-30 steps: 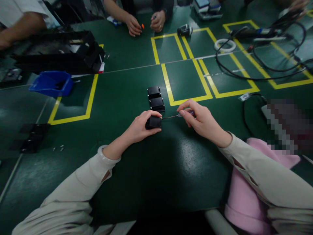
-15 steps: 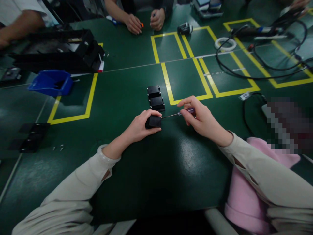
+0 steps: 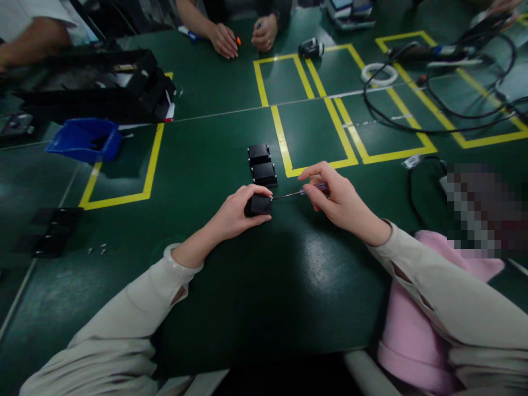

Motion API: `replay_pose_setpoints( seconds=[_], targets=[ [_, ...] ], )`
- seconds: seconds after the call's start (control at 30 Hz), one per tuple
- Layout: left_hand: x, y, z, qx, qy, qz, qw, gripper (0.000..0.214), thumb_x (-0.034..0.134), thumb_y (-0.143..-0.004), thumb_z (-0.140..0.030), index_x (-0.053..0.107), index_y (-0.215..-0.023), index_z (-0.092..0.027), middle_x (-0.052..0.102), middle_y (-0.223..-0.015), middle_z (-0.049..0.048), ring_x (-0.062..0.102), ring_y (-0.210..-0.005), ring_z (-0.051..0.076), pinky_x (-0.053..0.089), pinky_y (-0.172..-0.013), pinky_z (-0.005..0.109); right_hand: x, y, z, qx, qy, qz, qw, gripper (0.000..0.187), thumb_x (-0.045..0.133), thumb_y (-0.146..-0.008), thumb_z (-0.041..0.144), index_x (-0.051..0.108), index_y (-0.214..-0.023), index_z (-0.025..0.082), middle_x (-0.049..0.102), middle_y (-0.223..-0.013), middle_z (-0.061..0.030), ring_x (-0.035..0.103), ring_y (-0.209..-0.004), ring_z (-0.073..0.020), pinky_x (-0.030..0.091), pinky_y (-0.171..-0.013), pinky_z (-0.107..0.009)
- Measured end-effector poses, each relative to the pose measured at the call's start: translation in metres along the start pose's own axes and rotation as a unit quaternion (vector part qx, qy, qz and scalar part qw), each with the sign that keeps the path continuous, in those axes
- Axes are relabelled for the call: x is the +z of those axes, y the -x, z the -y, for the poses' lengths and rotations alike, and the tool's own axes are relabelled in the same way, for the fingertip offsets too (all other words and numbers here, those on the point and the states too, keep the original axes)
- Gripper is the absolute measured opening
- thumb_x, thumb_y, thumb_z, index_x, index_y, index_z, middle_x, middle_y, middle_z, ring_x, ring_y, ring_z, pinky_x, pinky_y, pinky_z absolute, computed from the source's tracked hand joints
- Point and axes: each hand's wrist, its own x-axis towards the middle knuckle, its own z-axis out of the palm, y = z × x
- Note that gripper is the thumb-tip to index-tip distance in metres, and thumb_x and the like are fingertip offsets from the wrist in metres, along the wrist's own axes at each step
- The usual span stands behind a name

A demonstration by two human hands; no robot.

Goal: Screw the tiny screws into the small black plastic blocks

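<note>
My left hand (image 3: 237, 214) grips a small black box-shaped part (image 3: 260, 205) on the green table, thumb on the near side and fingers on the far side. In my right hand (image 3: 330, 192) is a screwdriver (image 3: 315, 190) with a clear purplish handle, held nearly level. Its thin shaft points left, and the tip meets the right edge of the black part, at a small shiny spot. Just beyond the left hand lie more black parts (image 3: 263, 172) in a row, with small shiny screws along their sides.
Left are a blue bin (image 3: 86, 140), a long black tray (image 3: 94, 88), black pieces (image 3: 58, 231) and loose screws (image 3: 103, 249). A black cable (image 3: 433, 131) and white ring (image 3: 379, 75) lie right, with pink cloth (image 3: 412, 330) nearer. Another person's hands (image 3: 225, 39) rest opposite.
Both hands, the black part and the screwdriver keep practically the same positions. The whole view has shifted very slightly.
</note>
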Motion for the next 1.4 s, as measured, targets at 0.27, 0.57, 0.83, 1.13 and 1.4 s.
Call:
replay_pose_setpoints(
  seconds=[0.27,0.57,0.83,1.13,1.4],
  targets=[
    [0.0001,0.0000,0.0007,-0.001,-0.001,-0.001,1.000,0.042,0.077,-0.086,-0.033,0.058,-0.122,-0.022,0.067,-0.123,0.0054,0.064,-0.114,0.024,0.048,-0.099,0.038,0.0000,0.0001,0.0012,0.011,-0.007,0.002,1.000,0.007,0.051,-0.102,0.027,0.054,-0.102,0.020,0.050,-0.063,0.0080,0.049,-0.052,-0.0078,0.035,-0.057,-0.024],
    [-0.0009,-0.0002,-0.0013,-0.011,0.002,0.006,1.000,0.042,0.075,-0.087,-0.036,0.058,-0.122,-0.021,0.067,-0.124,0.0074,0.064,-0.114,0.026,0.049,-0.100,0.041,-0.0010,0.0005,0.0012,0.017,-0.004,0.008,1.000,0.010,0.053,-0.102,0.030,0.054,-0.099,0.021,0.051,-0.064,0.0073,0.050,-0.055,-0.0084,0.035,-0.058,-0.025],
    [-0.0005,-0.0002,-0.0014,-0.016,0.002,0.005,1.000,0.042,0.076,-0.086,-0.037,0.058,-0.121,-0.021,0.067,-0.124,0.0077,0.064,-0.115,0.026,0.049,-0.101,0.041,-0.0005,-0.0002,0.0013,-0.006,0.001,-0.001,1.000,0.010,0.052,-0.100,0.022,0.052,-0.109,0.020,0.052,-0.069,0.0064,0.053,-0.059,-0.0091,0.039,-0.061,-0.025],
    [-0.0008,-0.0004,-0.0015,-0.014,0.001,0.007,1.000,0.042,0.075,-0.086,-0.036,0.058,-0.122,-0.021,0.067,-0.125,0.0075,0.063,-0.116,0.026,0.048,-0.101,0.041,0.0000,-0.0003,0.0018,0.005,0.001,-0.001,1.000,0.007,0.051,-0.101,0.025,0.052,-0.106,0.021,0.050,-0.066,0.0072,0.050,-0.056,-0.0095,0.036,-0.059,-0.026],
    [-0.0010,-0.0002,-0.0016,-0.016,0.002,0.006,1.000,0.042,0.075,-0.086,-0.036,0.058,-0.122,-0.021,0.067,-0.124,0.0077,0.064,-0.115,0.027,0.049,-0.101,0.041,0.0009,0.0001,0.0014,0.009,0.007,-0.010,1.000,0.005,0.054,-0.099,0.026,0.051,-0.102,0.023,0.053,-0.070,0.0057,0.053,-0.059,-0.0109,0.038,-0.061,-0.027]
  ],
)
